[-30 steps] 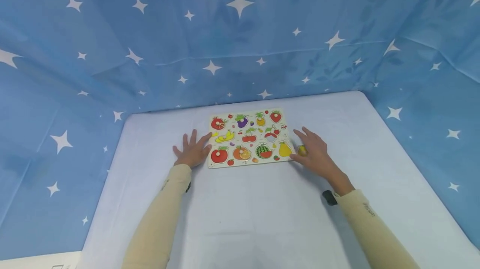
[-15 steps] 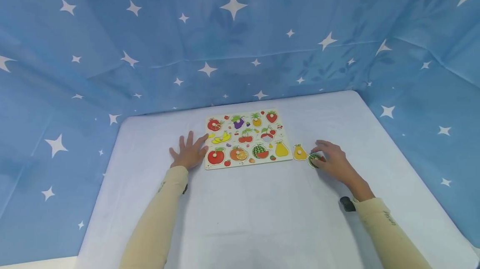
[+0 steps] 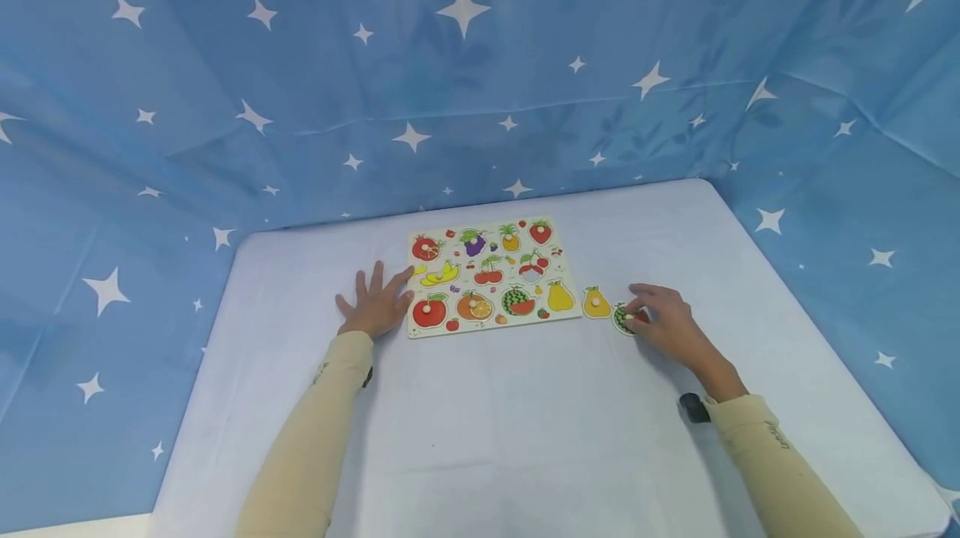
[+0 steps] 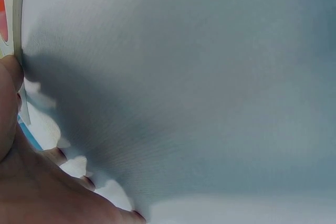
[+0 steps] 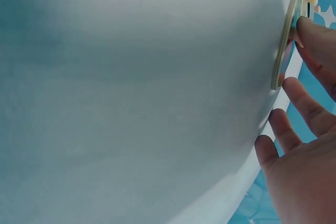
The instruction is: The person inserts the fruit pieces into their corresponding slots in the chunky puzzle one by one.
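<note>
A white wooden fruit puzzle board (image 3: pixel 500 323) lies flat on the table. My left hand (image 3: pixel 375 305) rests at its left edge, fingers spread, with the thumb touching the board's side (image 4: pixel 17 22) in the left wrist view. Right of the board sits a loose pear puzzle piece (image 3: pixel 597 303) with a knob. Beside the pear is a round watermelon puzzle piece (image 3: pixel 621 321), partly covered by my right hand (image 3: pixel 670 323). Thumb and index finger pinch its knob, while the other fingers reach toward the cloth. The right wrist view shows that watermelon piece (image 5: pixel 284 45) edge-on.
White cloth (image 3: pixel 480 405) covers the table. Blue star-printed fabric (image 3: pixel 465 72) hangs behind and along the sides. Several fruit pictures, some bearing knobs, fill the board, among them an apple (image 3: pixel 429 313) and a strawberry (image 3: pixel 540 232).
My right hand has moved right, away from the pear piece beside the board, to the watermelon piece and pinches its knob. The left hand stays at the board's left edge.
</note>
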Demonstrator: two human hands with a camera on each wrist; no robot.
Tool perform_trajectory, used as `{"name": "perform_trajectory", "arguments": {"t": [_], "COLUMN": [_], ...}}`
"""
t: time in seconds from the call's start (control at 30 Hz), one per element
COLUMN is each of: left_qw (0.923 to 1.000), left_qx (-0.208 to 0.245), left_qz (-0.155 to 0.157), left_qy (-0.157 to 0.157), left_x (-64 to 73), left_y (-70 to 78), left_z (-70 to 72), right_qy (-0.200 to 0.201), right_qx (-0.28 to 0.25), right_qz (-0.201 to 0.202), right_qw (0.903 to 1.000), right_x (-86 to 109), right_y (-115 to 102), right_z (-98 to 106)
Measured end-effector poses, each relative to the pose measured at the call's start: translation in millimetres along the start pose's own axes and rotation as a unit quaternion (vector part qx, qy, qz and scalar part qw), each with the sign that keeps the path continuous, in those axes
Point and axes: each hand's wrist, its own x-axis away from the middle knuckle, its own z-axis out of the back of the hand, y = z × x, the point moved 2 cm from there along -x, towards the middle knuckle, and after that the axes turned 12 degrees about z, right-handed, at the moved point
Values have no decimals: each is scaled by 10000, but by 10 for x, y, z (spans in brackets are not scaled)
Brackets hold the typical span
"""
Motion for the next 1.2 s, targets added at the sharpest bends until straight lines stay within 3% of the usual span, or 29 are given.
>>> {"name": "perform_trajectory", "arguments": {"t": [0.3,0.6,0.87,1.2], "left_qw": [10000,10000,10000,9999], "left_qx": [-40,-33,-22,17], "left_qz": [24,57,87,112], "left_qy": [51,30,33,18], "left_x": [-3,28,-5,14], "left_y": [11,25,12,22], "left_z": [16,27,-1,-2], "right_qy": [116,329,306,259], "right_qx": [16,-330,-435,-512], "right_qz": [43,38,-81,104], "right_qw": [9999,9989,9986,9983], "right_x": [3,-41,-171,-389], "right_y": [9,-48,-149,-277], "right_z": [31,84,54,-92]}}
